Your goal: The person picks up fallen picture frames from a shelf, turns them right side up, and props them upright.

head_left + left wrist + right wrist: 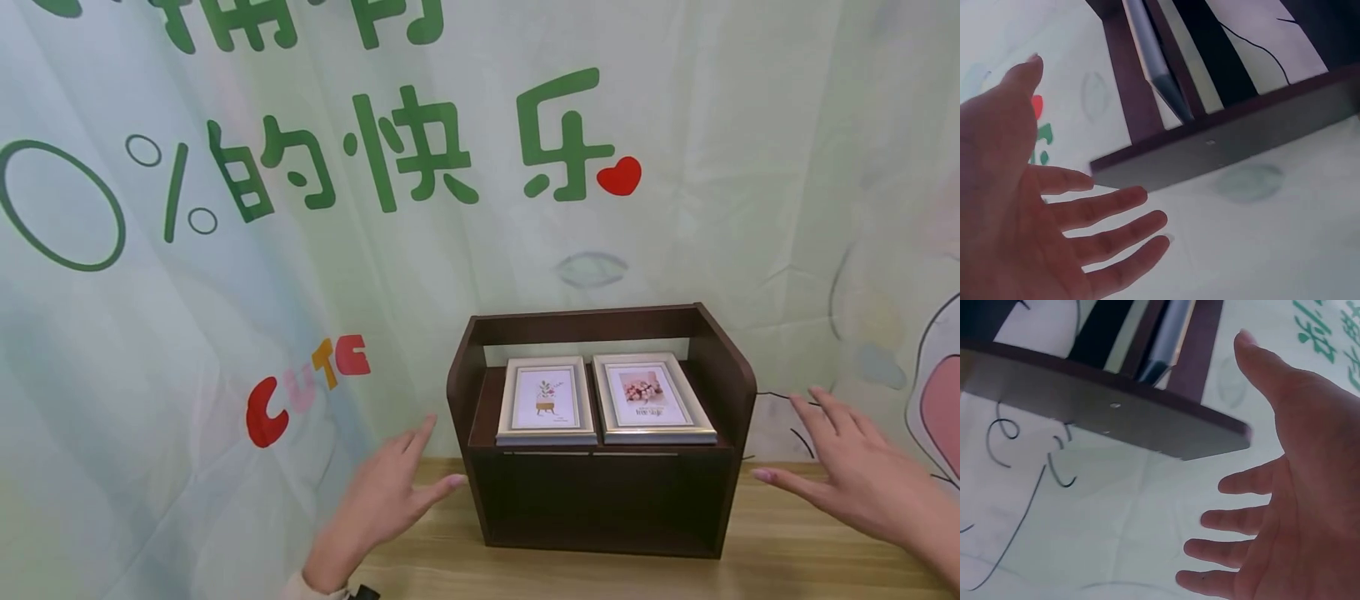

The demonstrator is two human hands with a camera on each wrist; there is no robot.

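A dark brown two-tier shelf (600, 461) stands on the wooden table. On its upper board lie two silver picture frames, face up and side by side. The left picture frame (546, 402) shows a potted plant print; the right picture frame (652, 398) shows pink flowers. My left hand (385, 492) is held beside the shelf's left side panel, fingers extended and thumb toward it. On the other side my right hand (862, 467) has its fingers spread, thumb pointing at the right panel. Both wrist views show bare palms with nothing in them, next to the shelf's side panels.
A pale green cloth backdrop (750, 208) with green characters hangs behind the shelf and along the left. The wooden tabletop (810, 542) runs under the shelf. The shelf's lower compartment (600, 500) opens to the front.
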